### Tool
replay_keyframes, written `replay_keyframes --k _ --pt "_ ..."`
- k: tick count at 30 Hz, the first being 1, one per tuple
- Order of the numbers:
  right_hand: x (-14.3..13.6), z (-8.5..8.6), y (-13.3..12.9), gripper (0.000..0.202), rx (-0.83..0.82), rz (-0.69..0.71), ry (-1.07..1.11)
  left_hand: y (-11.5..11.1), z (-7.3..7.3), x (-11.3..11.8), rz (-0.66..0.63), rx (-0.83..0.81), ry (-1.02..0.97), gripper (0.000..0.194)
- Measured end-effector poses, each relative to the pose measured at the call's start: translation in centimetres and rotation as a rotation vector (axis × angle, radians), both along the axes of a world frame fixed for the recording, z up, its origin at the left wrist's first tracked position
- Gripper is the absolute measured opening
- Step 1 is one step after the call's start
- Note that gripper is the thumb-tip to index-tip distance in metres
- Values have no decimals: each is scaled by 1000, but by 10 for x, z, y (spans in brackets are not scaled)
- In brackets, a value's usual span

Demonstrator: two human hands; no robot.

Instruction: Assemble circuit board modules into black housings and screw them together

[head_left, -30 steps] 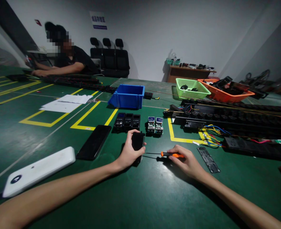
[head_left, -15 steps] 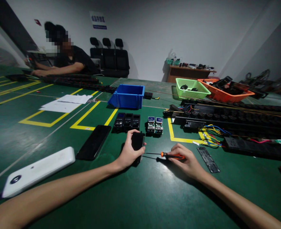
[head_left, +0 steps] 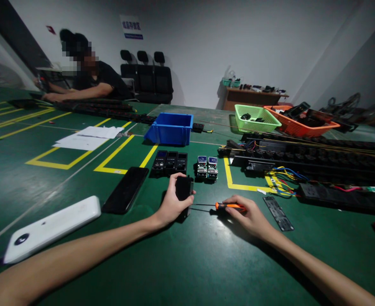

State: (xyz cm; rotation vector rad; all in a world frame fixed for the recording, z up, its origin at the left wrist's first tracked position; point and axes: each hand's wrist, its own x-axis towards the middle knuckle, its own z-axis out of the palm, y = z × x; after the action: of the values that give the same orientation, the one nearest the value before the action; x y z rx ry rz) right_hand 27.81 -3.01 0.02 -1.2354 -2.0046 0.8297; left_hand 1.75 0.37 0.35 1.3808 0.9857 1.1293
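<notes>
My left hand (head_left: 171, 203) is closed round a small black box-shaped device (head_left: 183, 189), held on edge on the green table (head_left: 206, 263). In my right hand (head_left: 246, 214) is a screwdriver (head_left: 230, 207) with an orange and black handle. Its thin shaft points left and reaches the device's right side; the exact contact of the tip is too small to make out. Just behind the device stand several black modules (head_left: 170, 163) side by side. To their right are two small circuit-board assemblies (head_left: 207, 168). A flat black cover plate (head_left: 278, 213) lies right of my right hand.
A black phone (head_left: 126, 190) and a white rounded device (head_left: 52, 229) lie to the left. Behind are a blue bin (head_left: 171, 129), papers (head_left: 87, 138), a green basket (head_left: 256, 121) and an orange basket (head_left: 302, 123). Long black wired rails (head_left: 311, 155) fill the right. A co-worker (head_left: 92, 80) sits far left.
My right hand's fingers have shifted along the screwdriver handle, with the index finger now lying lower and straighter. The left hand and the black device have stayed in place.
</notes>
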Motion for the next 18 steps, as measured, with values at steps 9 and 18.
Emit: replay_keyframes --k 9,18 --pt "1 0 -1 13 218 67 16 0 0 0 7 7 16 57" --pt "1 3 -2 27 -16 1 -18 0 0 0 14 -6 -1 58"
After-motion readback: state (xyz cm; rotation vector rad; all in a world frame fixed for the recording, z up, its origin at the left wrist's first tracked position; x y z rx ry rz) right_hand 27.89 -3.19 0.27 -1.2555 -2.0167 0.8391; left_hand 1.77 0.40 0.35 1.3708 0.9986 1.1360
